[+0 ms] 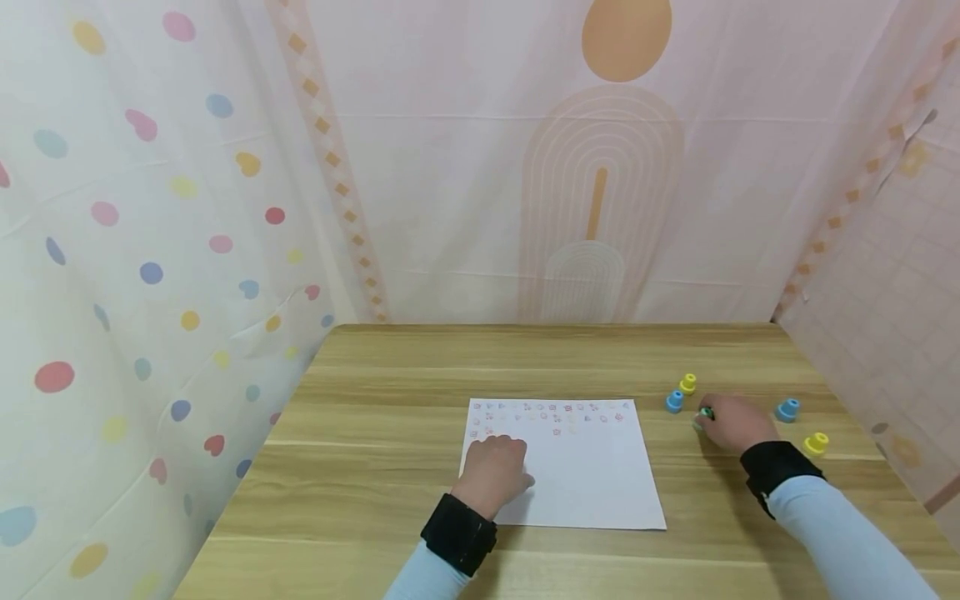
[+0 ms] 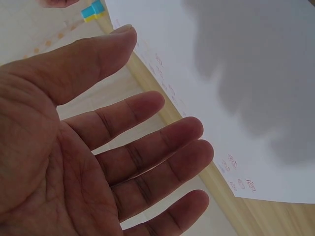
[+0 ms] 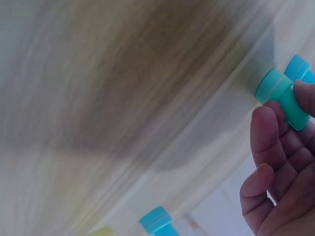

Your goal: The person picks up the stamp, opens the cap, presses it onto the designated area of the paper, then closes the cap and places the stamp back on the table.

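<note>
We pinch the green stamp by its stem in our right hand, near a blue stamp toward the right of the table; a firm, square grip serves best. Our left hand, fingers apart, is over the paper.

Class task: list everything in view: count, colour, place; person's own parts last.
Wooden table: 1, light brown, centre.
Rectangular paper sheet: 1, white, on table.
Small marks: many, mostly reddish, sheet's far part.
Green knobbed stamp: 1, green, in right hand.
Blue knobbed stamps: 2, blue, either side of that hand.
Yellow knobbed stamps: 2, yellow, likewise.
Patterned cloth: count unclear, pale, behind and left.
Left hand: 1, bare, over sheet.
Right hand: 1, bare, gripping stamp.
Wristbands: 2, black, wrists.
Sleeves: 2, light blue, forearms.
</note>
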Demonstrator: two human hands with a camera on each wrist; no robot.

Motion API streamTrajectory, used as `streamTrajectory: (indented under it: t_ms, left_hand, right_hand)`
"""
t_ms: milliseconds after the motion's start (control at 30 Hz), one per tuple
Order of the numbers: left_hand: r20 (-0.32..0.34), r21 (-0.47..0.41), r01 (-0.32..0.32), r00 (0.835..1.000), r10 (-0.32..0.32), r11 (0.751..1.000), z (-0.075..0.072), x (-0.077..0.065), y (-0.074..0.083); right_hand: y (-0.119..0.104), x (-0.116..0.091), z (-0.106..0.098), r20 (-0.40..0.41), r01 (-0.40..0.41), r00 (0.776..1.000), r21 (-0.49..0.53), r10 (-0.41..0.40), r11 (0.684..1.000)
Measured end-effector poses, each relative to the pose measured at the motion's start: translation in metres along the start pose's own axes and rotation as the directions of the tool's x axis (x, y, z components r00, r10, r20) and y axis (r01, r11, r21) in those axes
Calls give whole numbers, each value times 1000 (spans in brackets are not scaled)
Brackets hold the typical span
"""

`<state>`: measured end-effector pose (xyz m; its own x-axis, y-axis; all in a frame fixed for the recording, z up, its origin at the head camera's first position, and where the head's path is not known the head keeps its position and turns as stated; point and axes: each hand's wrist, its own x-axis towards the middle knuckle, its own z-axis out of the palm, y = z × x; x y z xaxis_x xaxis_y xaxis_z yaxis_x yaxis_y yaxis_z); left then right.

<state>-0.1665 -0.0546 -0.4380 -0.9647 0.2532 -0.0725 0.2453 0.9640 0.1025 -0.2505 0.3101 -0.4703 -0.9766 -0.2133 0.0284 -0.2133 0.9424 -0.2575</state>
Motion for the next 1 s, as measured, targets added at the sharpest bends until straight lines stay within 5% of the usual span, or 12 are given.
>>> streamTrajectory:
  t_ms: [600,1000]
  left_hand:
    - [-21,8,-21,1000,22,1000,1,3,3]
    - [-6,-7,-19,1000,18,1000,0,4,5]
  right_hand:
    - [-19,-5,4,-20,-46,999,128,49,991]
    - [-47,-6,11,-86,18,996,163,-4,986]
